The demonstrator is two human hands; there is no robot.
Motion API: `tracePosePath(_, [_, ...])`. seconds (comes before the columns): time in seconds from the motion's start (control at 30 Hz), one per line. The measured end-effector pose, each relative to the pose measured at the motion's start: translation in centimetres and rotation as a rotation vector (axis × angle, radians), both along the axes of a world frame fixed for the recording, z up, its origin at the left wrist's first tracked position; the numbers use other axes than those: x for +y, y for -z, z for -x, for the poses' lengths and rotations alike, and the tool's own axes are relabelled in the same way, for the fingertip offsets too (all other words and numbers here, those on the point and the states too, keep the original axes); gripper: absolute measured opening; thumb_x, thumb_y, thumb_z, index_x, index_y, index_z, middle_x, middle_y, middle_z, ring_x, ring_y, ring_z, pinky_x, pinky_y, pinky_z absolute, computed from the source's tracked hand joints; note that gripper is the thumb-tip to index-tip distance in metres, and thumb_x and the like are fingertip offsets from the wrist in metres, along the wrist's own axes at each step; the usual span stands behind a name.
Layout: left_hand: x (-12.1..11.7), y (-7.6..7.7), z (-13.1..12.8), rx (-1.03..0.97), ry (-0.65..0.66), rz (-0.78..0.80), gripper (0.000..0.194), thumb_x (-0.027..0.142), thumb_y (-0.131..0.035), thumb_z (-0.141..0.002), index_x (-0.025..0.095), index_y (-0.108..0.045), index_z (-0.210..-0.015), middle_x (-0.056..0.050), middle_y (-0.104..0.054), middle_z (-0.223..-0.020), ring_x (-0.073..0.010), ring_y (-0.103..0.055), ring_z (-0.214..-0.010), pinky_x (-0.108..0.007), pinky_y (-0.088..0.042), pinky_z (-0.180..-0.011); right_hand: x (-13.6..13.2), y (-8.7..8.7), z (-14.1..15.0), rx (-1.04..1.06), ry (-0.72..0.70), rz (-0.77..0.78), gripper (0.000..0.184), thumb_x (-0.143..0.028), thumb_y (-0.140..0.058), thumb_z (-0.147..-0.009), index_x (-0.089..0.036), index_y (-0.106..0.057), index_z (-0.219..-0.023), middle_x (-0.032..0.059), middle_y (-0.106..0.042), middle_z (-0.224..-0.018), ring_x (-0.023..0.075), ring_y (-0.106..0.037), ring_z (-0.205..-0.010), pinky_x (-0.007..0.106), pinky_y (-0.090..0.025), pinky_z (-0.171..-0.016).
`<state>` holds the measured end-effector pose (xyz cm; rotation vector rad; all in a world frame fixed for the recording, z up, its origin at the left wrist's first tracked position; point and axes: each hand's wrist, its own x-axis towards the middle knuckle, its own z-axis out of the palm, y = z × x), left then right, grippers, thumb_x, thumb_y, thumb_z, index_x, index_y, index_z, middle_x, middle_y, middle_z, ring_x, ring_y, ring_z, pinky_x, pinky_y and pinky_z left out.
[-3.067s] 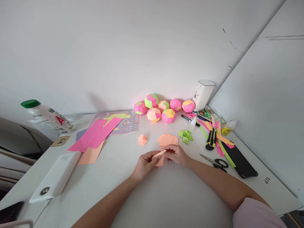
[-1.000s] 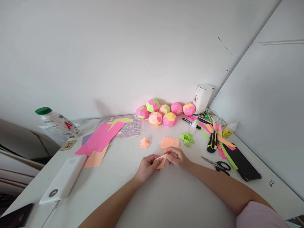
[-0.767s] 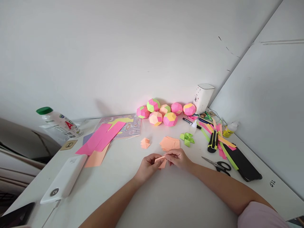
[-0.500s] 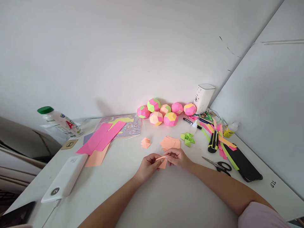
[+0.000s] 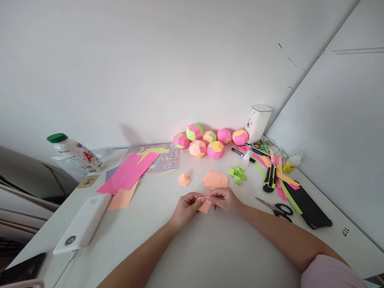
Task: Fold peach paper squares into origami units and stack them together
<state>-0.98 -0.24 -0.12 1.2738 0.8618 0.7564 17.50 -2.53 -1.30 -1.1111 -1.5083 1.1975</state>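
A small piece of peach paper (image 5: 204,207) is pinched between my two hands above the near part of the table. My left hand (image 5: 186,209) grips its left side, and my right hand (image 5: 227,201) holds its upper right edge, fingertips close together. Part of the paper is hidden behind the fingers. Just beyond the hands lies a pile of peach paper pieces (image 5: 216,180). Folded peach pieces (image 5: 184,179) rest to its left, and folded green pieces (image 5: 237,175) to its right.
Several paper balls (image 5: 197,148) line the wall beside a white box (image 5: 258,123). On the right are scissors (image 5: 277,208), a utility knife (image 5: 270,178), paper strips and a glue bottle (image 5: 292,163). Pink sheets (image 5: 129,174), a white device (image 5: 82,224) and a bottle (image 5: 76,153) occupy the left.
Both hands stay almost in place, still gripping the peach paper. Its upper edge now looks narrower and flatter between the fingers. The view has shifted very slightly.
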Motion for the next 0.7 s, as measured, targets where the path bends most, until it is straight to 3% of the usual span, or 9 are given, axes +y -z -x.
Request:
tracePosePath(0.2, [-0.05, -0.12, -0.10, 0.001, -0.027, 0.002, 0.029, 0.042, -0.067, -0.071, 0.015, -0.065, -0.079, 0.000, -0.060, -0.066, -0.0101, -0.046, -0.054, -0.022, -0.040, -0.047, 0.12, 0.20, -0.07, 0.040, 0.001, -0.028, 0.019, -0.032, -0.062, -0.080, -0.016, -0.069, -0.085, -0.0013, -0.060, -0.053, 0.0115, -0.058, -0.048, 0.022, -0.043, -0.045])
tracePosePath(0.33, [0.03, -0.06, -0.06, 0.021, -0.014, -0.019, 0.028, 0.042, -0.066, -0.073, 0.014, -0.064, -0.071, 0.001, -0.057, -0.058, -0.0084, -0.044, -0.048, -0.022, -0.037, -0.046, 0.13, 0.24, -0.02, 0.059, 0.008, -0.037, 0.017, -0.031, -0.063, -0.079, -0.016, -0.069, -0.084, -0.0016, -0.059, -0.054, 0.0122, -0.060, -0.049, 0.021, -0.043, -0.044])
tracePosePath(0.53, [0.14, 0.30, 0.02, -0.022, -0.021, -0.027, 0.027, 0.039, -0.067, -0.073, 0.014, -0.062, -0.065, 0.003, -0.053, -0.052, -0.0071, -0.042, -0.045, -0.020, -0.032, -0.044, 0.12, 0.30, -0.04, 0.057, -0.008, 0.004, 0.017, -0.031, -0.063, -0.079, -0.015, -0.068, -0.084, -0.0020, -0.059, -0.051, 0.0119, -0.059, -0.048, 0.021, -0.043, -0.045])
tracePosePath(0.7, [0.14, 0.51, 0.16, -0.054, -0.003, -0.032, 0.024, 0.037, -0.066, -0.074, 0.014, -0.064, -0.066, 0.001, -0.057, -0.057, -0.0076, -0.043, -0.048, -0.021, -0.035, -0.046, 0.07, 0.02, -0.09, 0.045, -0.016, 0.058, 0.018, -0.033, -0.063, -0.079, -0.015, -0.067, -0.083, -0.0009, -0.062, -0.053, 0.0112, -0.057, -0.048, 0.022, -0.044, -0.046])
